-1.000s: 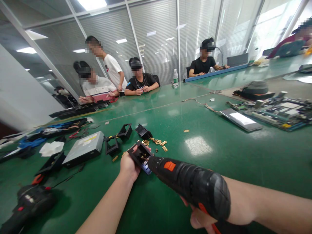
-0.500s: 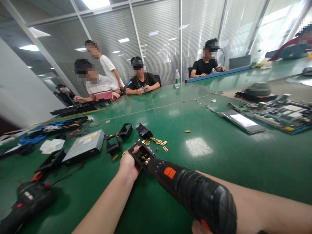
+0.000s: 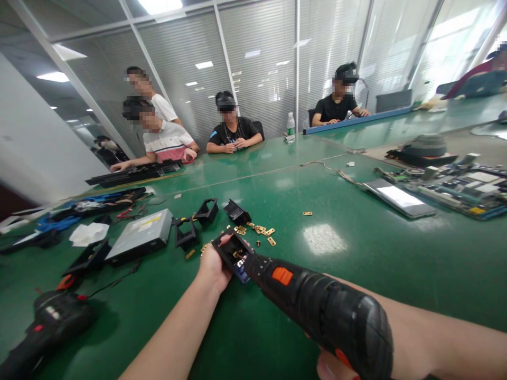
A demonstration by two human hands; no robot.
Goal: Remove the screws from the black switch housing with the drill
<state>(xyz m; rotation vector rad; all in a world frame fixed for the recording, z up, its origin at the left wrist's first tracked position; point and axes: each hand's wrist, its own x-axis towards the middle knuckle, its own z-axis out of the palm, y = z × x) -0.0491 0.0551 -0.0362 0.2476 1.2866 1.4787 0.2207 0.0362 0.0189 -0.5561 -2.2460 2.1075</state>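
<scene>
My left hand (image 3: pixel 214 266) is closed around a small black plastic housing (image 3: pixel 232 247), its thumb over the near wall. Brass-coloured pieces show inside the housing. A black power screwdriver (image 3: pixel 317 301) with an orange switch points into it, its front end at the housing's right side. My right hand (image 3: pixel 332 367) grips the screwdriver from below, mostly hidden behind its body. Just beyond the housing lie several small brass plates (image 3: pixel 261 230) and a screw (image 3: pixel 258 244). Black frames (image 3: pixel 185 234) like the held one stand on the green table (image 3: pixel 277 184).
To the left are a silver disc drive (image 3: pixel 140 232), a white tissue (image 3: pixel 87 234) and a black-and-red power tool (image 3: pixel 55 316). A grey flat device (image 3: pixel 398 198) and circuit boards (image 3: pixel 467 184) lie at the right. Several people sit or stand across the table, near a water bottle (image 3: pixel 290 127).
The screwdriver's front end has shifted slightly against the housing, showing a bluish part below it. Across the table, the standing person has leaned left. The view has shifted slightly.
</scene>
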